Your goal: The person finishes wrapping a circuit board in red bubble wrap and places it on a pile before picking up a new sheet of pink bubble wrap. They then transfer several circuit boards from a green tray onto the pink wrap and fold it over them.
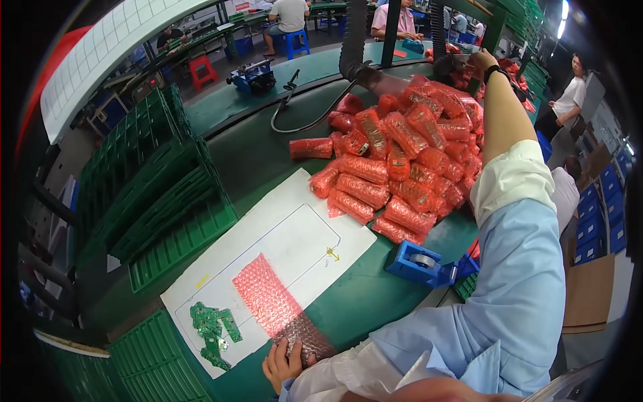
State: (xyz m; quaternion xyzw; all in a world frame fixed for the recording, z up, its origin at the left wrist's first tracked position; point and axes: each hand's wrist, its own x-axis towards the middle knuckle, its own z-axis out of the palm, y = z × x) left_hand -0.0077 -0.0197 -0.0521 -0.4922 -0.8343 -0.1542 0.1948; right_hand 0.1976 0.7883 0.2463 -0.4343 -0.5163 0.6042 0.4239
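Note:
A strip of translucent red bubble wrap (271,295) lies flat across the white sheet (295,228), its near end over the green tabletop. At that near end, the bent fingers of my left hand (282,365) are closed on the wrap's edge. Beside it on the sheet rest several bare green circuit boards (211,328) in a loose cluster. My right arm reaches far forward, and my right hand (482,61) is beyond the heap of red bubble-wrapped rolls (408,154), near a dark hose and a green post. Its fingers are too small and partly hidden to make out.
A blue tape dispenser (420,262) stands at the heap's near edge. Green slatted crates (144,194) are stacked at left, with another crate (154,362) below. A bent metal tube (284,127) curves behind the sheet. People work farther back; one person (569,97) stands at right.

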